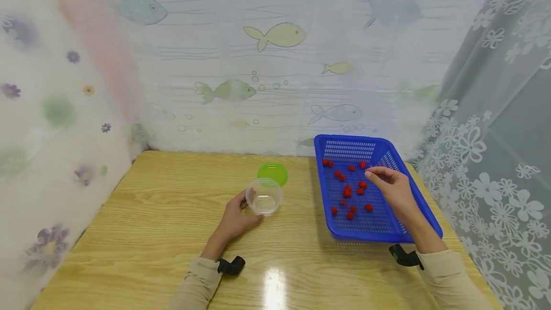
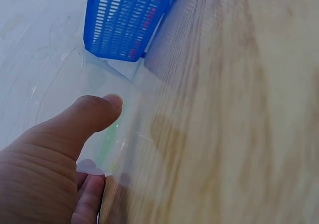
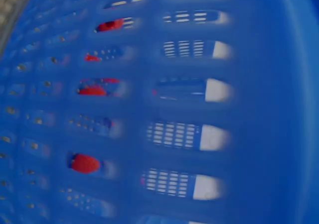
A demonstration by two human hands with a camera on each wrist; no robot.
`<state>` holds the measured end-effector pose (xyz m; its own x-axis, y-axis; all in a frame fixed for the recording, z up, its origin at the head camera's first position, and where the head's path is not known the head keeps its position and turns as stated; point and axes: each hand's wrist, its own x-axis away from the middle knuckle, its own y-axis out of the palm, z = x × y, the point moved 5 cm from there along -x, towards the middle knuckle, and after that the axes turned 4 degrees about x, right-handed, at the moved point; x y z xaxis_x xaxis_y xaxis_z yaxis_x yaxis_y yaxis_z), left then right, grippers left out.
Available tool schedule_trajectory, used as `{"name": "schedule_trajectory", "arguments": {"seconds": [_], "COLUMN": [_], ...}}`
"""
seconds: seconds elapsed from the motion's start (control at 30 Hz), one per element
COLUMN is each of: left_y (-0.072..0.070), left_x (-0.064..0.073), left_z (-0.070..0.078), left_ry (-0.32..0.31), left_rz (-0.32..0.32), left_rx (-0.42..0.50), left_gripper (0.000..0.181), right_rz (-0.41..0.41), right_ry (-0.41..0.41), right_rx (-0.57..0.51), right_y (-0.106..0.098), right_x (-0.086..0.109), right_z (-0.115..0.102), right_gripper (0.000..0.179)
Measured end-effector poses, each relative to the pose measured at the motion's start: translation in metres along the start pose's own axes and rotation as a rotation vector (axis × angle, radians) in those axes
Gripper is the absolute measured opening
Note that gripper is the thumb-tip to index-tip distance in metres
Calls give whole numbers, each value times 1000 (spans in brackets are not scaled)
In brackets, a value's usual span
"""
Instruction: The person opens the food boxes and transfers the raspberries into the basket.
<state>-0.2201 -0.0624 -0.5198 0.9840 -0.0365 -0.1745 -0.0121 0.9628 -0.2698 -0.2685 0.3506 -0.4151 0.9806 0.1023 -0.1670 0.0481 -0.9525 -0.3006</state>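
On the table, my left hand (image 1: 236,218) holds a clear round plastic bowl (image 1: 273,196) at its left side, thumb in front and fingers behind. The left wrist view shows the thumb (image 2: 75,122) against its transparent wall. Over the blue plastic basket (image 1: 322,190) hovers my right hand (image 1: 395,194), its thumb and index fingertips close together; no object shows between them. Several small red berry-like pieces (image 1: 347,192) lie scattered on the basket's floor, one of them (image 1: 363,164) close to these fingertips. The right hand is out of its own wrist view, which the basket's slotted wall (image 3: 259,109) fills.
A bright green round lid (image 1: 272,172) lies just behind the bowl, partly seen through it. The wooden table (image 1: 172,195) meets a fish-print curtain (image 1: 275,85) at the back. Lace-like flowered fabric (image 1: 486,181) hangs beside the right edge.
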Motion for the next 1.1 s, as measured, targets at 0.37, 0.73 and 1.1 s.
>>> {"name": "schedule_trajectory", "arguments": {"seconds": [0.37, 0.73, 1.1], "left_y": [3, -37, -131], "left_x": [-1, -6, -43], "left_z": [5, 32, 93], "left_ry": [67, 20, 206], "left_rz": [-7, -182, -51], "left_rx": [-95, -439, -1019], "left_gripper": [97, 102, 76], "right_rz": [-43, -100, -122], "right_ry": [-39, -295, -284], "right_rx": [-13, 280, 731], "right_y": [1, 3, -5], "right_x": [4, 10, -34], "right_z": [4, -29, -53], "right_gripper": [26, 47, 69]}}
